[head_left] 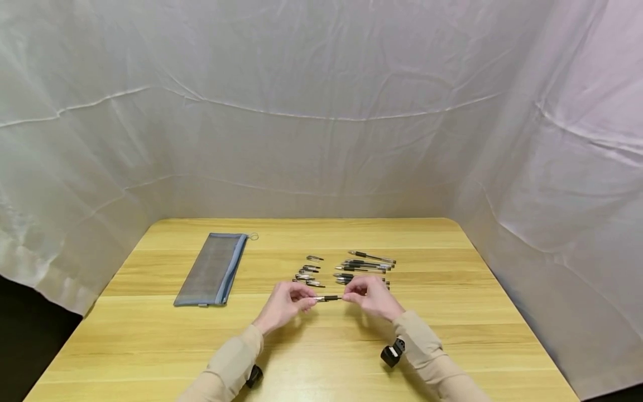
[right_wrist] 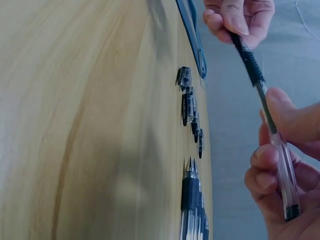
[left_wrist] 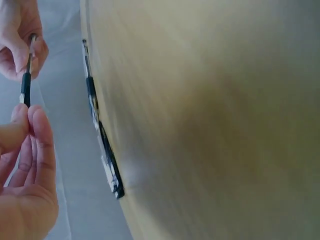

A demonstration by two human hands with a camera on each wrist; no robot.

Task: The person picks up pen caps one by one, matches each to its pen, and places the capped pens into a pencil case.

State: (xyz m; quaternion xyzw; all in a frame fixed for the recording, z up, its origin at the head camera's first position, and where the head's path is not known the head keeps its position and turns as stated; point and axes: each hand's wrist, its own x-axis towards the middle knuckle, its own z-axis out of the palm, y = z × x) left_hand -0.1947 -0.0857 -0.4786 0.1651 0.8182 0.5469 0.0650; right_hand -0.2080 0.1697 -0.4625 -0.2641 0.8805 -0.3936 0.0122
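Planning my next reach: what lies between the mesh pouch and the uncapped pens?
Pen caps, on the wooden tabletop, nearer the pens than the pouch, in the head view.

I class this site as a curtained recording booth [head_left: 552, 184]: pale fabric drapes [head_left: 321, 139] hang behind and beside my wood-grain tabletop [head_left: 150, 346]; I wear black wrist cameras [head_left: 393, 353]. What premises lie beyond, I cannot tell.
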